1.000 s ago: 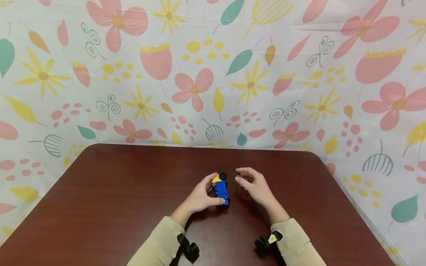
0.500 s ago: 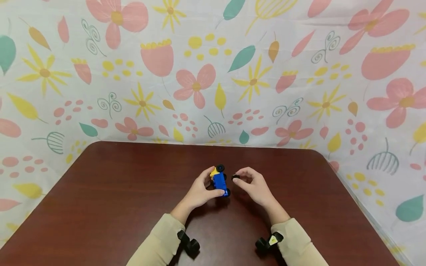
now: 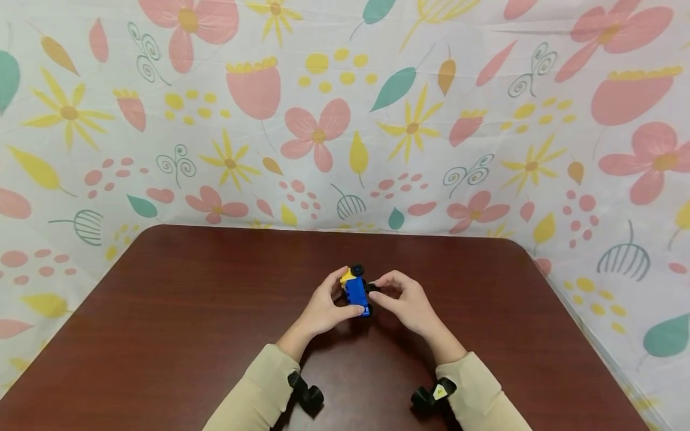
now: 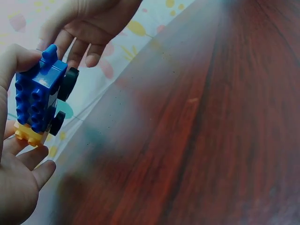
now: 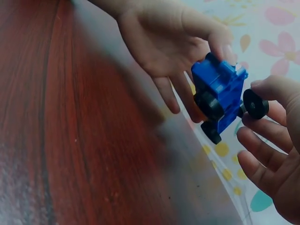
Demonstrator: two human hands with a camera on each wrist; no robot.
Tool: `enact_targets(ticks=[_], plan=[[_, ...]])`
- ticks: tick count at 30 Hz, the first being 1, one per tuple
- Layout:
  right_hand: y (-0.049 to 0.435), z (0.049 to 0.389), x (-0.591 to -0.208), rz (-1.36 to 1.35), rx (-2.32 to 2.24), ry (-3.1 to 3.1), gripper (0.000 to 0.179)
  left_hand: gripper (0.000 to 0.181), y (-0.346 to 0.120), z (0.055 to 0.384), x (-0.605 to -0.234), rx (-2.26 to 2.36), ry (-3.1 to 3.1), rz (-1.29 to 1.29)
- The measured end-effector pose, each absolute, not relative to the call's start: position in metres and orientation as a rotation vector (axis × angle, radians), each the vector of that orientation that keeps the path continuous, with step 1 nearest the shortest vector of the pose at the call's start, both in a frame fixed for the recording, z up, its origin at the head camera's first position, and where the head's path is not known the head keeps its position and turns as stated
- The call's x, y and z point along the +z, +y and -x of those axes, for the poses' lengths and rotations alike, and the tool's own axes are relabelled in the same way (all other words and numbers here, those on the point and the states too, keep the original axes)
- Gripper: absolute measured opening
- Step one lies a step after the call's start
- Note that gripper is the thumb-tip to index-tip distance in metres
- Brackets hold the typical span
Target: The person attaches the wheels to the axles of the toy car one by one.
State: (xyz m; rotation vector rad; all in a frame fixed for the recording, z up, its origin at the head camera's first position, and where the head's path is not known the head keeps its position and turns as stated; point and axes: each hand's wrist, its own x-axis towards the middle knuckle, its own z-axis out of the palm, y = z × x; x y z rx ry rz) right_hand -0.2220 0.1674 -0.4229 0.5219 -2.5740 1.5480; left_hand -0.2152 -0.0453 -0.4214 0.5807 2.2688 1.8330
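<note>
Between its thumb and fingers, my left hand [image 3: 322,310] grips a small toy car [image 3: 356,293] built of blue and yellow studded blocks, tilted up with black wheels on its side. My right hand [image 3: 408,304] pinches a loose black toy wheel [image 5: 256,104] by its edge, using thumb and fingertips. In the right wrist view this wheel is right beside the car's blue body [image 5: 219,86], on the side facing the right hand. Black wheels [image 4: 69,84] also show on the car in the left wrist view, with the yellow end [image 4: 30,134] pointing down toward the left palm.
Both hands are over a dark brown wooden table [image 3: 205,299] with rounded far corners. Behind it hangs a white cloth [image 3: 323,72] printed with flowers and leaves. Black wrist cameras [image 3: 308,400] sit at both beige sleeves [image 3: 259,389].
The left hand has raised the toy car slightly away from me. The right hand has moved left with the wheel, from a gap apart to right beside the car.
</note>
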Motion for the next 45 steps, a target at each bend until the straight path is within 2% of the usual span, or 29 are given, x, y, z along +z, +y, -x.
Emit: enact_targets(ticks=[8, 14, 19, 31, 35, 41, 45], plan=[[0.156, 0.205, -0.398, -0.544, 1.501, -2.583, 0.017, 0.084, -0.046, 0.215, -0.422, 1.825, 2.281, -0.583], [0.160, 0.210, -0.405, -0.597, 1.448, -2.540, 0.017, 0.085, -0.046, 0.215, -0.422, 1.813, 2.290, -0.581], [0.151, 0.197, -0.383, -0.593, 1.477, -2.567, 0.021, 0.085, -0.045, 0.215, -0.420, 1.814, 2.288, -0.578], [0.149, 0.194, -0.381, -0.590, 1.441, -2.603, 0.023, 0.085, -0.043, 0.217, -0.421, 1.815, 2.312, -0.588], [0.149, 0.195, -0.384, -0.614, 1.441, -2.605, 0.023, 0.084, -0.043, 0.215, -0.421, 1.806, 2.324, -0.601], [0.155, 0.207, -0.409, -0.629, 1.452, -2.617, 0.025, 0.084, -0.043, 0.214, -0.421, 1.806, 2.325, -0.606], [0.157, 0.210, -0.416, -0.643, 1.444, -2.606, 0.024, 0.085, -0.042, 0.221, -0.434, 1.812, 2.323, -0.610]])
